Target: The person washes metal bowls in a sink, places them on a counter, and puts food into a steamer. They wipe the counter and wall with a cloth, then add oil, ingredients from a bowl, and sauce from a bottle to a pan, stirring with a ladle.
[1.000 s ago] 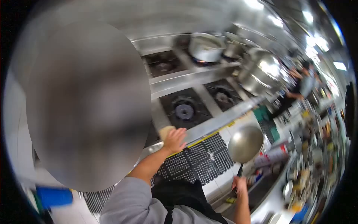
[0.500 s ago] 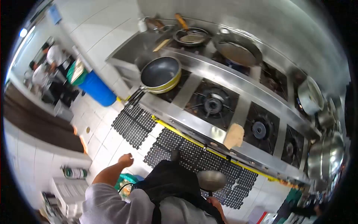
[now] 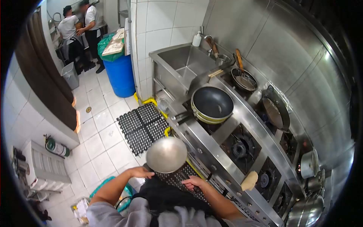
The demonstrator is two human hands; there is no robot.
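A metal frying pan [image 3: 166, 154] is held in front of my body, above the black floor mat, its pale inside facing up. My right hand [image 3: 193, 182] is closed around its long dark handle. At the pan's near left edge, my left hand [image 3: 141, 172] is closed at a short dark grip; its fingertips are partly hidden. To the right stands the steel stove [image 3: 211, 145], where dark non-stick pans [image 3: 212, 103] with yellow-green outsides sit stacked on a front burner. A tan cloth [image 3: 249, 181] lies on the stove's front edge.
Beyond the stove is a steel sink [image 3: 181, 62]. A blue barrel [image 3: 119, 75] with a green liner stands by the wall. Several pots [image 3: 309, 163] crowd the stove's right end. A fire extinguisher [image 3: 56, 146] is at left. Two people [image 3: 81, 34] stand in the far room.
The frying pan has risen from low at my right side to in front of me. My left hand, free before, has come to its edge. The view has turned left.
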